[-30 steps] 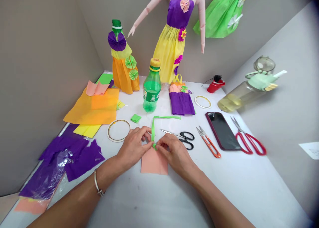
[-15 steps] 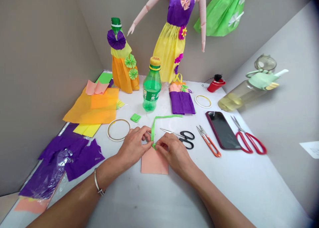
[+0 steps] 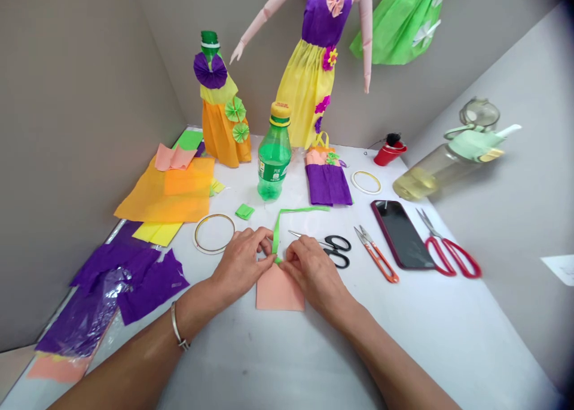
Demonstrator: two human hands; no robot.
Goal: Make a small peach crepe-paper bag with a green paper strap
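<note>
A narrow green strip (image 3: 275, 233) runs up from between my hands and bends right along the table. Its lower end lies at the top edge of a peach paper square (image 3: 280, 290). The fingers of my left hand (image 3: 242, 257) pinch the strip near that end. From the other side my right hand (image 3: 311, 269) has thumb and forefinger pressed together at the strip's end, over the square's upper right corner. Black-handled scissors (image 3: 336, 242) lie partly behind my right hand. A small folded green piece (image 3: 244, 211) rests beyond my left hand.
Tape rings (image 3: 214, 253) lie left and back right. A green bottle (image 3: 274, 159) stands ahead, beside a small purple bag (image 3: 329, 183). Orange snips (image 3: 376, 254), a phone (image 3: 400, 233) and red scissors (image 3: 451, 248) lie right. Coloured paper (image 3: 179, 189) covers the left side.
The peach square has shifted slightly up and right under my fingers. My right fingertips have moved a little up along the green strip's end.
</note>
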